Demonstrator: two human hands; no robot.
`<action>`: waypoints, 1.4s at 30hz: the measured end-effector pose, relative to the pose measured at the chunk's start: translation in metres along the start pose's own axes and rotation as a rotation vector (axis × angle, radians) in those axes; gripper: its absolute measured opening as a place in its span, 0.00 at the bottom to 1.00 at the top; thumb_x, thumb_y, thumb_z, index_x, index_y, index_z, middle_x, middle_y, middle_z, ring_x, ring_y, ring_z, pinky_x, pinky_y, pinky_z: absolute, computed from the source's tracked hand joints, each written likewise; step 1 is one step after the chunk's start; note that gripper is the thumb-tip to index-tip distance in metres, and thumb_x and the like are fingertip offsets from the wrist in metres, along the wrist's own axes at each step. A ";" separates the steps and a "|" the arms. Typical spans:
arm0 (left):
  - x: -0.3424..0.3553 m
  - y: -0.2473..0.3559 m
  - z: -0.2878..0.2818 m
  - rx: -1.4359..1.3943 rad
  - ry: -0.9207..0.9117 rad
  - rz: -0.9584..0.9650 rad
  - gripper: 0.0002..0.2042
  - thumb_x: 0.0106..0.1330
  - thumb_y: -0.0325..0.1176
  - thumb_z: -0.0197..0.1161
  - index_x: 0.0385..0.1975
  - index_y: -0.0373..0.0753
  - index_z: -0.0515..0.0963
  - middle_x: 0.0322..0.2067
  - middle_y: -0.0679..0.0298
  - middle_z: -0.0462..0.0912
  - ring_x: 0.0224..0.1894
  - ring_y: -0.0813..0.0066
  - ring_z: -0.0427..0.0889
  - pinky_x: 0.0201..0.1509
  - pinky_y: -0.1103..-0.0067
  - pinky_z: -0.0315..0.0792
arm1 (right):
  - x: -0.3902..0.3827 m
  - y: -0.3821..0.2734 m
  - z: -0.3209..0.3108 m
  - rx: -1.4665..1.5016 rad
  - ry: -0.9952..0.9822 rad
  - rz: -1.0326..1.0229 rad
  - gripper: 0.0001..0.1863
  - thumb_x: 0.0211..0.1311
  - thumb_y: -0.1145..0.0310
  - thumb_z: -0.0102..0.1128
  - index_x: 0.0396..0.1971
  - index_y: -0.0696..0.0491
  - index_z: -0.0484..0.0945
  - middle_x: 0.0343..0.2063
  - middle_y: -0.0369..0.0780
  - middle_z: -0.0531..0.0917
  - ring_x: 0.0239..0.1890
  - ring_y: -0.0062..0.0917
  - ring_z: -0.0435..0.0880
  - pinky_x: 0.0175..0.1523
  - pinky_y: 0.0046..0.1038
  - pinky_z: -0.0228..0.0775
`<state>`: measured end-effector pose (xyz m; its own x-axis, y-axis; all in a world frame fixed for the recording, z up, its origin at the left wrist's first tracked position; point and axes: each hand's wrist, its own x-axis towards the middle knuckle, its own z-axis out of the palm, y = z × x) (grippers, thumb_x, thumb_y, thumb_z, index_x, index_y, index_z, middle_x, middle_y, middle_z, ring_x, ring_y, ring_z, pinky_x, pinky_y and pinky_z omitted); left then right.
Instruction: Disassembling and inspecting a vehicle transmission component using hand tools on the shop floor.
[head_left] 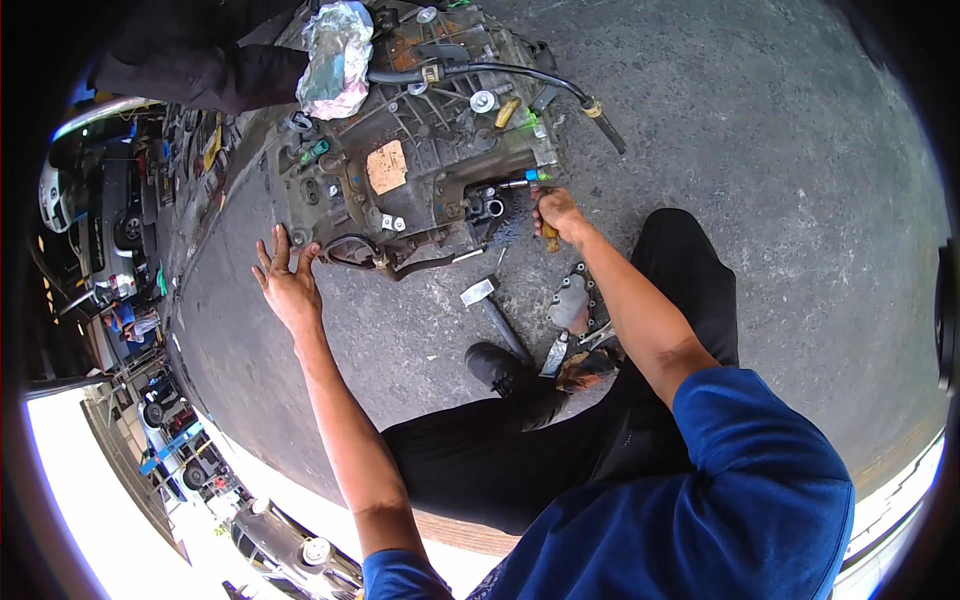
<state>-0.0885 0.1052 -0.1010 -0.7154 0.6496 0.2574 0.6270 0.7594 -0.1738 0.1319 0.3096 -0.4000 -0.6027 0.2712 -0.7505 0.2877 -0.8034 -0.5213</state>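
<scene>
A large grey metal gearbox housing (420, 140) lies on the dark floor, with hoses, bolts and a pale square patch (386, 166) on it. My left hand (292, 285) is at the housing's lower left edge, fingers spread and apparently touching it. My right hand (555, 213) grips a yellow-handled tool (549, 238) beside the housing's lower right, near a blue-collared piece (532, 176) and a round metal port (494, 206). Below lie a hammer (478, 293), a bolted cover plate (570, 303) and a brown rag (585, 374).
Another person's dark-clothed limb (230, 70) reaches in at the upper left, beside a crumpled pale cloth or bag (335, 60) on the housing. My black shoe (490, 368) is near the hammer. Parked vehicles (110, 220) and scattered gear line the far left.
</scene>
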 end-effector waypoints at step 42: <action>0.029 0.037 -0.006 -0.280 0.207 0.042 0.32 0.54 0.45 0.64 0.60 0.44 0.66 0.60 0.67 0.68 0.69 0.62 0.54 0.72 0.59 0.42 | 0.164 -0.068 -0.180 -1.135 0.041 -1.351 0.09 0.60 0.69 0.43 0.36 0.57 0.69 0.18 0.39 0.74 0.15 0.29 0.75 0.19 0.29 0.67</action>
<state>-0.0841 0.1524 -0.0943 -0.6273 0.6370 0.4480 0.7355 0.6737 0.0720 0.1475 0.5041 -0.5604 -0.8226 0.3999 0.4043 -0.0116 0.6990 -0.7150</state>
